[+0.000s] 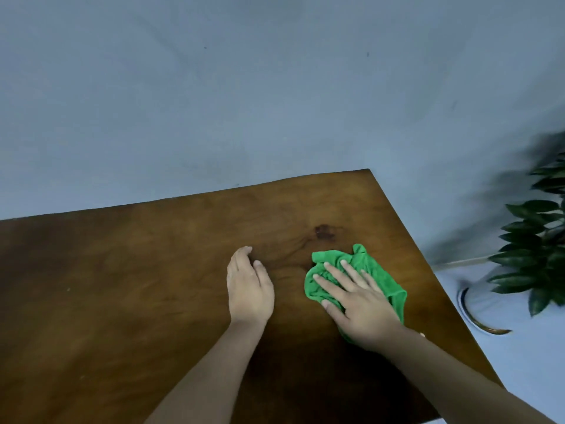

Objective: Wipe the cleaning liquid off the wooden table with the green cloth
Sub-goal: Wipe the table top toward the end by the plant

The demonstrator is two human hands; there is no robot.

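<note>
The right hand [360, 304] presses flat, fingers spread, on the green cloth [379, 270], which lies bunched near the right edge of the wooden table [122, 286]. The left hand [249, 286] rests relaxed and holds nothing. The cloth looks soft and light; I think a flat palm controls it best.

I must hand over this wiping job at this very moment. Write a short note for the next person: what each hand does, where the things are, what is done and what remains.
Left hand: fingers relaxed, rests on the wooden table, holds nothing.
Right hand: fingers spread flat, presses on the bunched green cloth near the table's right edge.
Dark wet-looking patch: just beyond the cloth, uncovered.
Done: the cloth is down under the hand; how much is already wiped cannot be told.
Left: probably push the cloth forward over that patch.
</note>
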